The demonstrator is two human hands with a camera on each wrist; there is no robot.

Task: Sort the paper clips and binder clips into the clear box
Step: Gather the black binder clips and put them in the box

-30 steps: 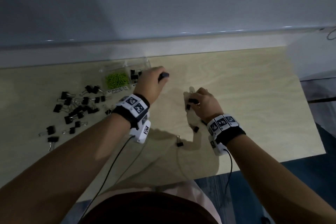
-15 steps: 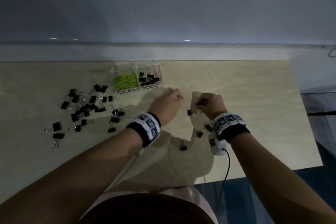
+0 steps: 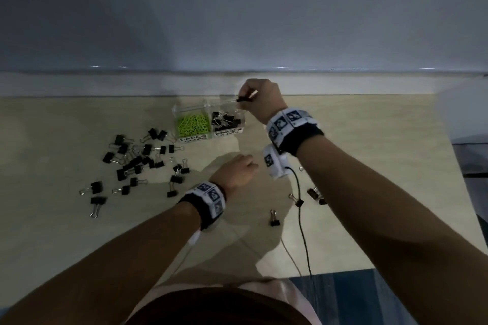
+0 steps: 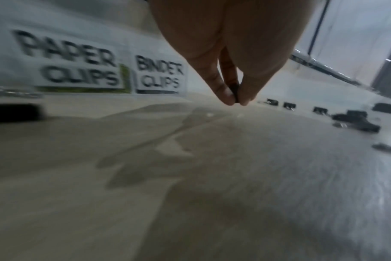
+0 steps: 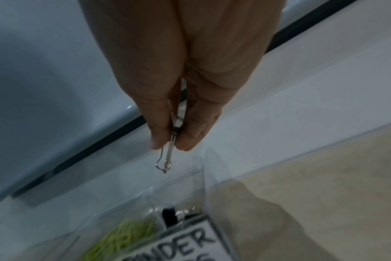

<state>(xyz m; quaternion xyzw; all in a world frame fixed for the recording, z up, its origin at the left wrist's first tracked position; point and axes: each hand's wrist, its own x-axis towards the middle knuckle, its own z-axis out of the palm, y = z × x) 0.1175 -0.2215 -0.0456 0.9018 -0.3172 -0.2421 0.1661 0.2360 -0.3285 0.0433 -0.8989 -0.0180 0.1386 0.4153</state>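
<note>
The clear box [image 3: 196,138] stands at the back of the wooden table [image 3: 356,126]; its left half holds green paper clips [image 3: 194,124], its right half black binder clips [image 3: 227,120]. My right hand [image 3: 244,99] hovers over the back of the right half and pinches a binder clip [image 5: 170,153] by its body, wire handles pointing down. My left hand [image 3: 250,165] hangs low over the table in front of the box. In the left wrist view its fingertips [image 4: 225,98] pinch a small dark binder clip [image 4: 235,90].
Several loose black binder clips [image 3: 137,161] lie scattered left of the box. Three more [image 3: 274,219] lie under my right forearm, near a trailing wrist cable [image 3: 301,219]. A pale ledge [image 3: 105,84] and wall run behind the table.
My right hand has lifted from the middle of the table to above the box with a clip. My left hand pulled back from the box earlier and now stays low in front of it.
</note>
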